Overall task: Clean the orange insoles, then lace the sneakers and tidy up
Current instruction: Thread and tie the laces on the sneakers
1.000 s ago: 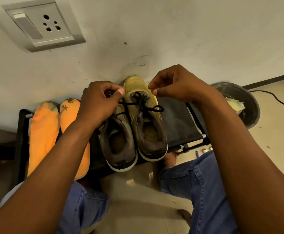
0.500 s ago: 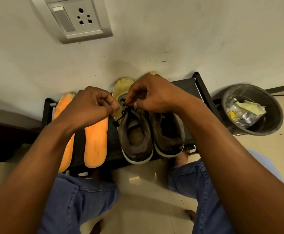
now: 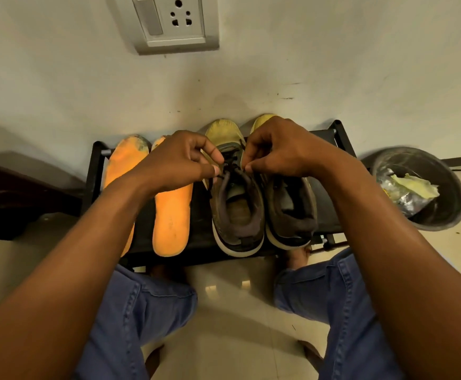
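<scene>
Both hands, left (image 3: 181,163) and right (image 3: 277,152), pinch the lace (image 3: 228,171) ends over one sneaker (image 3: 237,212). Pull evenly outward from each grip, keeping the crossings flat.

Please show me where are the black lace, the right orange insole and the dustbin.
black lace (image 3: 230,167), head view, on the crossed strands between the two hands.
right orange insole (image 3: 172,215), head view, on its middle part.
dustbin (image 3: 455,187), head view, on its right inner wall.
</scene>
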